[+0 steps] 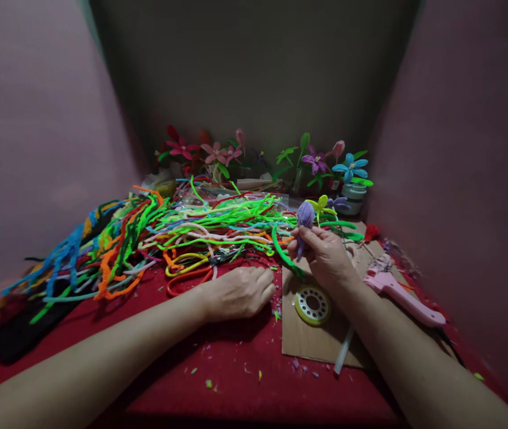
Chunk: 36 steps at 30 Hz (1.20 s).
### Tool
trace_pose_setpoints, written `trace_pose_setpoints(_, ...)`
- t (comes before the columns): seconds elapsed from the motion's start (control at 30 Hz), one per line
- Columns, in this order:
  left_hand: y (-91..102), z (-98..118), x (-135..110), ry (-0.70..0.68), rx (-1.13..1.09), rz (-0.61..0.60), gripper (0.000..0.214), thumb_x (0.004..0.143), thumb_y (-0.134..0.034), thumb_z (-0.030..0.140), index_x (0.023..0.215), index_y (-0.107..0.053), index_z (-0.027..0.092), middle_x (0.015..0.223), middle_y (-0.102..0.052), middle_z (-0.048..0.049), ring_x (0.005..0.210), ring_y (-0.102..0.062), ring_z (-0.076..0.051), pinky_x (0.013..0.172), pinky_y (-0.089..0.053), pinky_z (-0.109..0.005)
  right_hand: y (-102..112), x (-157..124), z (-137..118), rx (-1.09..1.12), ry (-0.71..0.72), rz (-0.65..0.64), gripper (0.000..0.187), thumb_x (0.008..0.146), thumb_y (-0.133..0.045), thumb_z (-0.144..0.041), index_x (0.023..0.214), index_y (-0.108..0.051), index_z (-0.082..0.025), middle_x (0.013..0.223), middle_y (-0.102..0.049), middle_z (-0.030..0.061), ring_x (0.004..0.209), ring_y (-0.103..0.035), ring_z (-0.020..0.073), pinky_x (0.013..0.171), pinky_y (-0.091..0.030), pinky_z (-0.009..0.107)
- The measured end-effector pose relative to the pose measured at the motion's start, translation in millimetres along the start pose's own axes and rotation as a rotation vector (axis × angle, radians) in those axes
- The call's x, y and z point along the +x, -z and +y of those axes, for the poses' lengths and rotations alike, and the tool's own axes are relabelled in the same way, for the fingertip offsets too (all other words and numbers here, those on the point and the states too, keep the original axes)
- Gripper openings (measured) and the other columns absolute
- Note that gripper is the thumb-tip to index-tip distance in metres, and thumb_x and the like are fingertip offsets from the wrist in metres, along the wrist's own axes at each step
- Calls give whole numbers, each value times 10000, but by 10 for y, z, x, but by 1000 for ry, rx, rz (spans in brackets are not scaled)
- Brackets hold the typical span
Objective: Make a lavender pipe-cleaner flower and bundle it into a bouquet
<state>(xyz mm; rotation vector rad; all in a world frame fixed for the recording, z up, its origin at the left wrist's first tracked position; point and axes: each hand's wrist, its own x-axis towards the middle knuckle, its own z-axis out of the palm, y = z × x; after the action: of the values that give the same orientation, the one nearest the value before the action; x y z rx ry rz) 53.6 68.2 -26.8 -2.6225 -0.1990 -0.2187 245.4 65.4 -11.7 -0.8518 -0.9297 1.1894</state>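
My right hand (325, 253) pinches a purple pipe-cleaner flower bud (305, 214) between thumb and fingers, above the upper part of a cardboard sheet (296, 333). The bud's rounded head points up, and a short purple end shows below the fingers. My left hand (242, 292) is closed, low over the red cloth (236, 369) just left of the cardboard. Its fingertips are turned down and hidden, so whatever they hold cannot be seen. Close by the left wrist lie scissors with red and yellow handles (187, 280). A green pipe cleaner (283, 253) curves between the two hands.
A heap of coloured pipe cleaners (218, 220) spreads left and back. Pipe-cleaner flowers (316, 159) in jars line the rear wall. On the cardboard sit a tape spool (312, 305) and a glue stick (344, 351); a pink glue gun (408, 298) lies right. Pink walls flank both sides.
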Motion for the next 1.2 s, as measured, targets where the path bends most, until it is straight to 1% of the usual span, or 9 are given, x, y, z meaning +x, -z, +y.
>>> trace_pose_setpoints(0.17, 142, 184, -109, -57, -85, 140, 208, 886, -378, 136, 801, -567, 127, 888, -638, -149, 709, -578, -168, 643, -478, -304, -5, -10, 9, -9, -11, -6, 260, 642, -724, -379, 699, -649, -136, 510, -636, 11, 440, -546, 95, 458, -406, 201)
trace_pose_setpoints(0.4, 300, 364, -119, -84, -196, 239, 200, 864, -377, 130, 894, -574, 110, 903, -659, -160, 679, -596, -177, 581, -491, -303, 8, -11, 21, 7, -33, -21, 240, 660, -722, -358, 705, -656, -132, 512, -642, 13, 451, -563, 90, 467, -419, 183)
trace_pose_setpoints(0.47, 370, 340, -90, 69, -386, 302, 193, 869, -364, 120, 895, -555, 125, 809, -643, -107, 664, -575, -157, 581, -484, -277, -10, -17, 18, 50, -61, -22, 241, 641, -736, -353, 686, -650, -133, 509, -644, 14, 440, -561, 91, 475, -431, 191)
trace_pose_setpoints(0.63, 643, 80, 49, 749, -946, 512, 110, 851, -476, 180, 880, -582, 181, 799, -623, -24, 720, -565, -124, 654, -465, -235, -79, -73, 2, 129, -165, -83, 258, 631, -744, -373, 695, -646, -143, 524, -653, 13, 440, -569, 102, 481, -447, 206)
trace_pose_setpoints(0.73, 617, -130, 79, 1033, -1248, 506, 94, 794, -552, 246, 810, -598, 166, 734, -606, -4, 657, -535, -115, 599, -429, -231, -96, -103, 2, 133, -199, -119, 268, 639, -742, -376, 724, -654, -137, 541, -661, 20, 465, -584, 99, 484, -444, 190)
trace_pose_setpoints(0.83, 408, -259, 16, 1155, -1468, 491, 177, 751, -597, 296, 841, -600, 144, 676, -563, 15, 557, -462, -86, 526, -364, -214, -92, -110, 9, 125, -216, -116, 249, 641, -743, -359, 723, -663, -138, 549, -667, 23, 481, -592, 100, 484, -446, 187)
trace_pose_setpoints(0.97, 204, -267, -94, 1183, -1494, 507, 186, 730, -619, 310, 795, -591, 138, 671, -543, 17, 569, -452, -84, 556, -360, -222, -81, -101, 24, 114, -226, -94, 236, 649, -738, -356, 717, -666, -142, 552, -672, 28, 484, -595, 109, 495, -459, 204)
trace_pose_setpoints(1.1, 249, -193, -77, 1215, -1518, 367, 160, 728, -617, 291, 732, -575, 137, 612, -511, 42, 527, -422, -69, 518, -326, -206, -82, -97, 27, 182, -215, -91, 209, 646, -744, -336, 712, -664, -154, 568, -669, 10, 505, -600, 106, 536, -477, 215)
trace_pose_setpoints(1.2, 351, -112, -5, 1157, -1533, 337, 159, 760, -585, 295, 720, -566, 142, 590, -517, 43, 518, -444, -71, 514, -344, -199, -95, -100, 25, 211, -213, -78, 211, 638, -750, -334, 712, -662, -157, 587, -678, 11, 545, -620, 113, 567, -482, 219)
